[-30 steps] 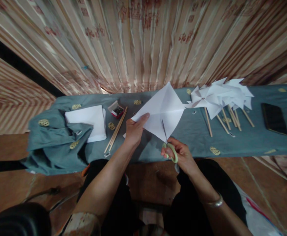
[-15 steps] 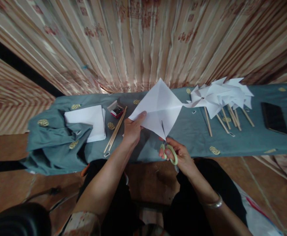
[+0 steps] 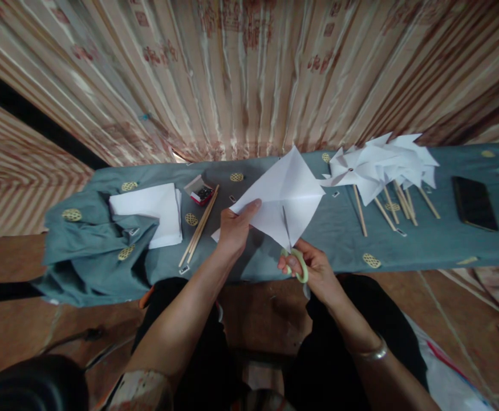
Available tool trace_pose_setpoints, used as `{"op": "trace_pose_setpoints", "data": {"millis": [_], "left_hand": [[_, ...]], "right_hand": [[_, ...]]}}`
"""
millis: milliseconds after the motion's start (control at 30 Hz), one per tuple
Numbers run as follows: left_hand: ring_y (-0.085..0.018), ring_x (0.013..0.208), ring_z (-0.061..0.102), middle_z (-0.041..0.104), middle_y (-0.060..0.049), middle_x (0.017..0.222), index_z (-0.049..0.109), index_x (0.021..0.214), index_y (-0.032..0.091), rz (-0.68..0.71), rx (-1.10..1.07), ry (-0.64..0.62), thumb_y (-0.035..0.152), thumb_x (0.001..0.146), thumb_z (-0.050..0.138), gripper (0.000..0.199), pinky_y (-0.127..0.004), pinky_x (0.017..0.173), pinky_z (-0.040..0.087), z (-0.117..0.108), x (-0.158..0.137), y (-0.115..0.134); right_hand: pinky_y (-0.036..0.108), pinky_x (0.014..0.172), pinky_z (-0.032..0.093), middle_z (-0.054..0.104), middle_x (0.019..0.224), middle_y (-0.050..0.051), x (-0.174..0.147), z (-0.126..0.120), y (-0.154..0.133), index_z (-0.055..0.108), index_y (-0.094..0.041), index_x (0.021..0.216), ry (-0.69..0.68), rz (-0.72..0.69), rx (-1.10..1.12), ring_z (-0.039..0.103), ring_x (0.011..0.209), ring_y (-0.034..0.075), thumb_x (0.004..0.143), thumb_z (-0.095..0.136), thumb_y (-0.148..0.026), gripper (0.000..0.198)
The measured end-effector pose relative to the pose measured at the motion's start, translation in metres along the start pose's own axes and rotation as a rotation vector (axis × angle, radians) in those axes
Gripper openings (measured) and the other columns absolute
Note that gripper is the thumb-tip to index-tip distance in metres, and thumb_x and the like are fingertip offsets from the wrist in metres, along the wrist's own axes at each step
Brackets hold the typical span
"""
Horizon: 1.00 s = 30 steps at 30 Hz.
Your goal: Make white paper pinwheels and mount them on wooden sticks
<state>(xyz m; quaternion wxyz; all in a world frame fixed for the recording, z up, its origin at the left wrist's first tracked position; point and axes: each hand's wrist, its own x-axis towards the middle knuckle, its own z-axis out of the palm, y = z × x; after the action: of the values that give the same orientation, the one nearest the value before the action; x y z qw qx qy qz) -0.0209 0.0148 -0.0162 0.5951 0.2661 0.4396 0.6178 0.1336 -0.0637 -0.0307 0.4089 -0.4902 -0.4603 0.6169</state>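
Observation:
A creased square of white paper (image 3: 281, 191) is held up over the cloth, turned like a diamond. My left hand (image 3: 237, 228) pinches its left corner, thumb on top and fingers underneath. In my right hand (image 3: 313, 265) is a pair of scissors (image 3: 299, 265) with pale green handles, my fingers in the loops. The blades lie at the paper's near corner and point away from me toward its middle. Part of the lower blade is hidden by the paper. Several finished paper pinwheels (image 3: 386, 165) on wooden sticks lie to the right.
On the green cloth-covered table (image 3: 424, 245) lie a stack of white paper (image 3: 163, 214), wooden sticks (image 3: 200, 225), an open small box (image 3: 201, 190) of dark pieces and a black phone (image 3: 474, 202). A striped curtain (image 3: 249, 80) hangs behind the table.
The paper has shifted slightly right and toward me, tilting a little, with my left hand moving along. The scissors stay at its near corner and have moved only slightly.

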Motion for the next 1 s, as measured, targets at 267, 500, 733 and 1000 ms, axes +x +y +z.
{"op": "trace_pose_setpoints", "data": {"millis": [267,500,733,1000], "left_hand": [[-0.015,0.062,0.062,0.070,-0.003,0.069,0.072,0.072,0.013,0.006,0.007,0.003,0.033,0.055,0.086,0.029,-0.026,0.058,0.049,-0.0008,0.0010,-0.0018],[-0.015,0.063,0.063,0.071,-0.004,0.070,0.072,0.072,0.013,-0.002,0.014,0.001,0.035,0.054,0.086,0.031,-0.026,0.059,0.049,-0.0004,0.0000,-0.0002],[-0.014,0.062,0.062,0.072,-0.003,0.072,0.072,0.072,0.014,-0.002,-0.004,0.010,0.032,0.053,0.087,0.030,-0.025,0.059,0.049,-0.0003,0.0000,-0.0026],[-0.015,0.065,0.063,0.071,-0.003,0.071,0.072,0.072,0.014,-0.002,0.016,0.009,0.035,0.055,0.086,0.031,-0.027,0.061,0.049,-0.0013,0.0002,-0.0041]], "right_hand": [[0.021,0.046,0.043,0.063,0.057,-0.001,0.0006,0.0004,-0.0003,0.059,-0.020,0.078,0.004,0.000,0.002,0.053,0.048,0.010,0.068,0.074,-0.059,0.043],[0.022,0.046,0.043,0.063,0.056,-0.001,0.0014,0.0011,-0.0013,0.060,-0.020,0.075,0.015,0.017,-0.014,0.053,0.048,0.010,0.068,0.074,-0.059,0.042],[0.022,0.046,0.043,0.063,0.058,0.000,0.0013,0.0003,-0.0018,0.059,-0.020,0.071,0.016,0.005,-0.020,0.053,0.049,0.010,0.067,0.074,-0.060,0.043],[0.023,0.047,0.043,0.062,0.057,-0.001,0.0013,0.0011,0.0023,0.067,-0.020,0.078,0.035,-0.003,-0.027,0.051,0.048,0.010,0.069,0.072,-0.061,0.043]]}}
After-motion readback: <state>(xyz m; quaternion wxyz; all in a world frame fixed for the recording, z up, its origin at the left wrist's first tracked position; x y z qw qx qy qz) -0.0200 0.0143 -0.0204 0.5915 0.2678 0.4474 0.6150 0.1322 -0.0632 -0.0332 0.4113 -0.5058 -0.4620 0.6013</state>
